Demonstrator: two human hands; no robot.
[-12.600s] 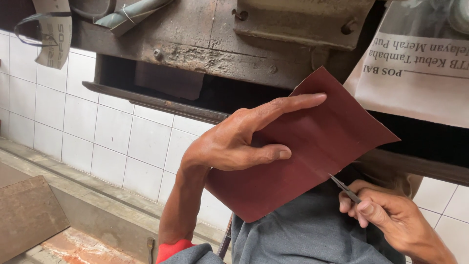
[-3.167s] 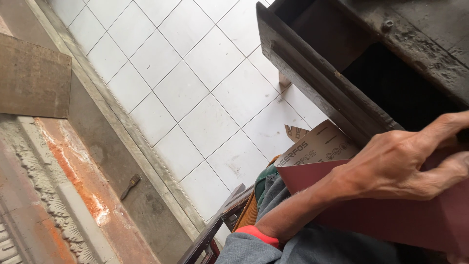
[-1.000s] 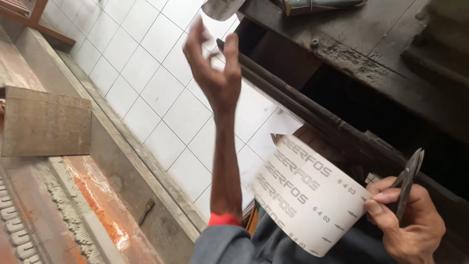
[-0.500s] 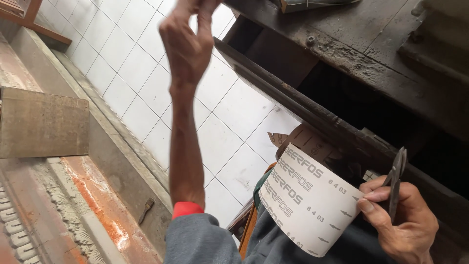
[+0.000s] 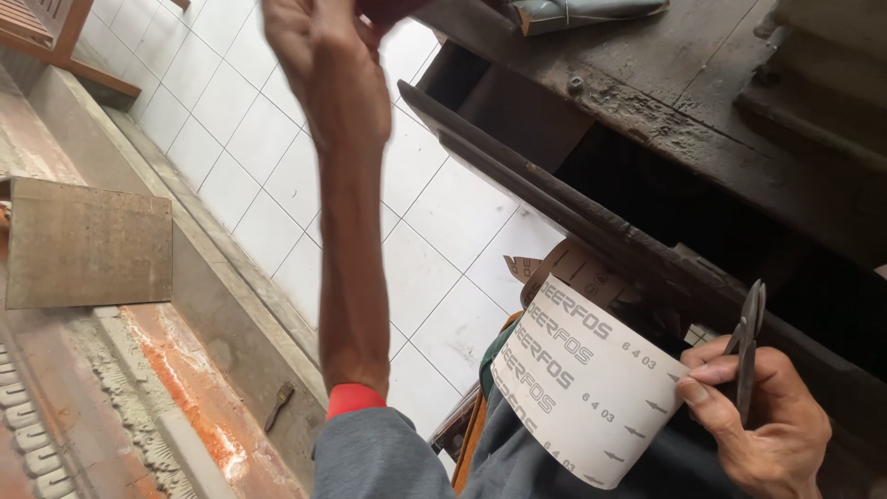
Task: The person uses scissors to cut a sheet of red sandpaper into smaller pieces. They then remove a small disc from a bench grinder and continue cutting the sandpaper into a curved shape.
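Left hand [image 5: 337, 69] was raised, pinching a dark red scrap [image 5: 393, 9]. Right hand [image 5: 762, 430] gripped closed metal scissors [image 5: 747, 346], tips up, beside a curled, pale-backed sandpaper sheet [image 5: 582, 383].

A single view is given, taken from a camera worn on the head and tilted steeply down and sideways, so that the white tiled floor [image 5: 277, 176] is seen slanting behind the raised left hand [image 5: 323, 65]. The right hand [image 5: 758, 425] is caught close, at the lower right edge. The left forearm crosses the middle of the frame at close range. Above the right hand, the dark wooden counter [image 5: 665, 102] is seen from just beside and below its edge. No second view is supplied.
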